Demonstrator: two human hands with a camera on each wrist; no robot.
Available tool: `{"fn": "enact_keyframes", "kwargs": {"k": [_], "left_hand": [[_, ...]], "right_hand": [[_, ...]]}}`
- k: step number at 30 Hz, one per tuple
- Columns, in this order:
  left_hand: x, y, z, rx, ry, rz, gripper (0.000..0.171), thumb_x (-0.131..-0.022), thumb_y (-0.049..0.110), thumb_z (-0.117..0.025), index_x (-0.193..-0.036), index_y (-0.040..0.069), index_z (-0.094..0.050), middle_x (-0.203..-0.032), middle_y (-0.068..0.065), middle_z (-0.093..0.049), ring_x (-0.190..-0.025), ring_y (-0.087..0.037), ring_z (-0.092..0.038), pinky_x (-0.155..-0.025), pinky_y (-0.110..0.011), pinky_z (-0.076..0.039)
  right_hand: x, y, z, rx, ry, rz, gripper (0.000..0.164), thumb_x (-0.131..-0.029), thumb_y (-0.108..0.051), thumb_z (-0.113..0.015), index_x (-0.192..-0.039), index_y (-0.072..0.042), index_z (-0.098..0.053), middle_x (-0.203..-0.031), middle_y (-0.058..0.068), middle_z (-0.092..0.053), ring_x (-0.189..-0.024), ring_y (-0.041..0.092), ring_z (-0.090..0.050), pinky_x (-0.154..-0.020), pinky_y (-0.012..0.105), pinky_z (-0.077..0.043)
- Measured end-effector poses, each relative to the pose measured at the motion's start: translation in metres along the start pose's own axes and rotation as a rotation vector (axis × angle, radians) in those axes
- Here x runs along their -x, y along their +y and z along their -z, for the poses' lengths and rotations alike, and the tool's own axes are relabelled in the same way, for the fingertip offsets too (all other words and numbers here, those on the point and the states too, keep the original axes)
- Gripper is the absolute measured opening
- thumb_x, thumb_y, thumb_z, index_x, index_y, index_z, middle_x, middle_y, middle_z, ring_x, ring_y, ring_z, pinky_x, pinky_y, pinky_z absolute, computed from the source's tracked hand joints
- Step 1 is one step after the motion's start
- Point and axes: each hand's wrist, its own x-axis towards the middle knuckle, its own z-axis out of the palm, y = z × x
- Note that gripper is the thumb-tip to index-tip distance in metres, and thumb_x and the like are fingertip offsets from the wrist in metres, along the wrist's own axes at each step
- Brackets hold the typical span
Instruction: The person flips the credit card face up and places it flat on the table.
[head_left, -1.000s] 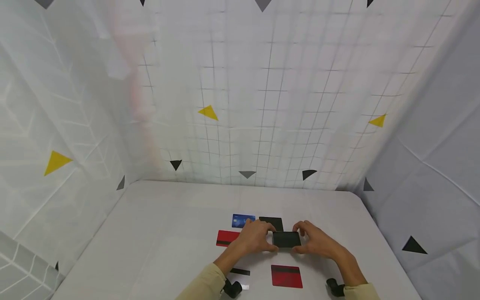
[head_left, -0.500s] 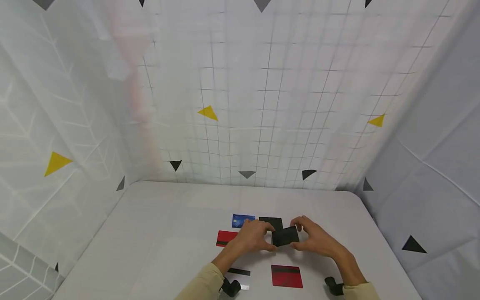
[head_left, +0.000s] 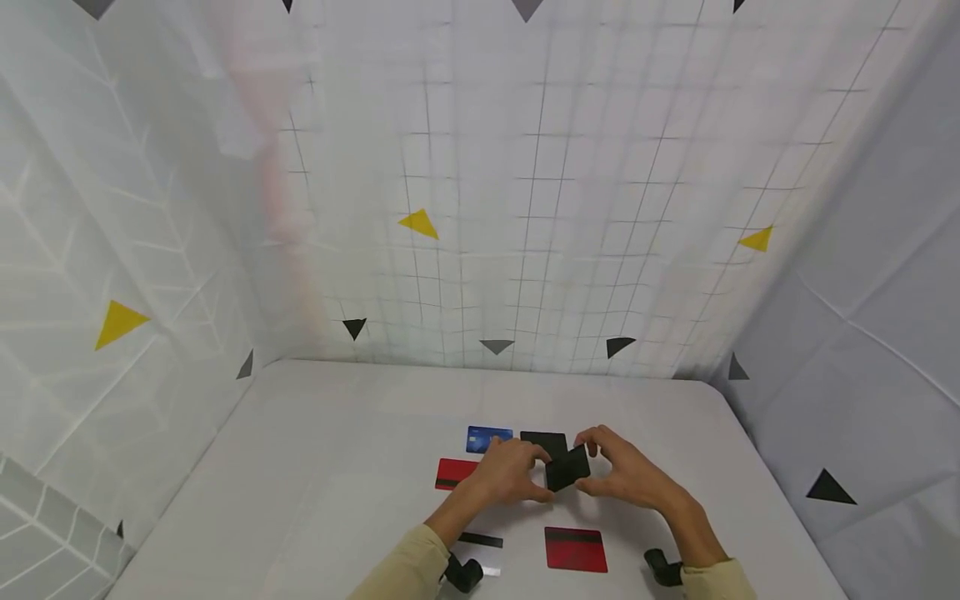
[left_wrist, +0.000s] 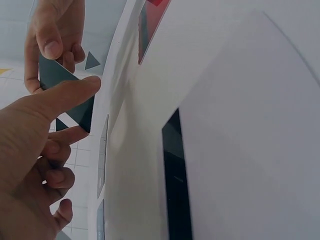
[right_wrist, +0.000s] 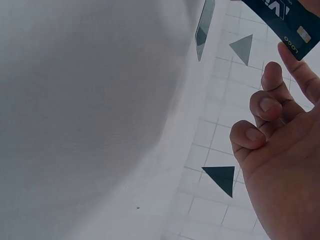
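Note:
A dark bank card (head_left: 567, 469) is held off the table between my two hands, tilted with its right end higher. My left hand (head_left: 505, 473) pinches its left end; the thumb lies across the card (left_wrist: 55, 72) in the left wrist view. My right hand (head_left: 624, 473) holds the opposite end between thumb and forefinger. The right wrist view shows a gold chip and "LOGO" lettering on the card's (right_wrist: 280, 22) other face. The remaining right-hand fingers are curled, touching nothing. Just behind lies another black card (head_left: 546, 442), partly covered by the held one.
A blue card (head_left: 480, 439) and a red card (head_left: 453, 473) lie left, partly behind my left hand. Another red card (head_left: 575, 552) lies in front. A pale card with a black stripe (head_left: 480, 540) sits by my left forearm. White gridded sheeting (head_left: 525, 208) encloses the table.
The held card has turned from level to tilted, its right end rising. My right hand has shifted slightly up and left with it; my left hand has stayed nearly still.

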Motion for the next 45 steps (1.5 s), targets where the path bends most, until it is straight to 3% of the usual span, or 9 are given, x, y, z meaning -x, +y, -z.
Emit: {"fn": "enact_keyframes", "kwargs": {"k": [7,11,22,28,37,45], "left_hand": [[-0.0003,0.0011,-0.0004,-0.026,0.022,-0.034,0.054,-0.073,0.055,-0.085,-0.117,0.026,-0.074,-0.097,0.013,-0.071,-0.086,-0.001,-0.057,-0.081,-0.037,-0.039],[-0.0005,0.0009,-0.0014,-0.037,0.019,-0.039,0.053,-0.073,0.056,-0.085,-0.116,0.027,-0.074,-0.097,0.014,-0.071,-0.086,-0.001,-0.058,-0.081,-0.038,-0.04],[-0.0004,0.004,-0.0008,-0.044,0.012,-0.034,0.053,-0.073,0.057,-0.085,-0.116,0.027,-0.074,-0.097,0.014,-0.071,-0.087,-0.001,-0.058,-0.087,-0.043,-0.042],[-0.0005,0.0045,-0.0011,-0.059,0.015,-0.05,0.054,-0.073,0.057,-0.085,-0.115,0.026,-0.074,-0.096,0.014,-0.07,-0.087,-0.002,-0.057,-0.079,-0.034,-0.039],[-0.0013,0.0057,-0.0012,-0.072,0.025,-0.057,0.054,-0.073,0.059,-0.083,-0.116,0.027,-0.074,-0.1,0.014,-0.071,-0.091,-0.003,-0.06,-0.081,-0.036,-0.04],[-0.0003,0.0063,-0.0031,-0.057,0.029,-0.063,0.054,-0.074,0.057,-0.084,-0.115,0.025,-0.074,-0.094,0.013,-0.071,-0.086,-0.001,-0.057,-0.079,-0.036,-0.04]], "right_hand": [[0.0009,-0.0013,-0.0005,-0.029,0.0,0.022,0.054,-0.08,-0.034,-0.085,-0.123,-0.028,-0.054,-0.104,0.004,-0.053,-0.101,0.027,-0.052,-0.094,0.054,-0.044],[0.0015,-0.0026,-0.0004,-0.052,0.0,0.019,0.055,-0.079,-0.034,-0.085,-0.123,-0.027,-0.054,-0.107,0.01,-0.054,-0.101,0.03,-0.053,-0.095,0.057,-0.044],[0.001,-0.0029,-0.0031,-0.051,0.004,0.005,0.059,-0.081,-0.029,-0.085,-0.13,-0.018,-0.056,-0.105,-0.001,-0.053,-0.099,0.018,-0.052,-0.095,0.052,-0.045],[-0.0001,-0.0019,-0.0029,-0.085,-0.014,0.013,0.059,-0.081,-0.029,-0.086,-0.13,-0.016,-0.056,-0.106,0.007,-0.054,-0.101,0.024,-0.052,-0.097,0.055,-0.043],[-0.0024,-0.0046,-0.0042,-0.108,-0.019,0.025,0.059,-0.081,-0.03,-0.085,-0.131,-0.018,-0.056,-0.109,0.013,-0.054,-0.103,0.034,-0.052,-0.094,0.057,-0.042],[-0.0038,-0.0067,-0.0081,-0.095,-0.022,0.043,0.058,-0.082,-0.028,-0.085,-0.132,-0.023,-0.055,-0.107,0.003,-0.053,-0.1,0.021,-0.051,-0.09,0.05,-0.041]]}}
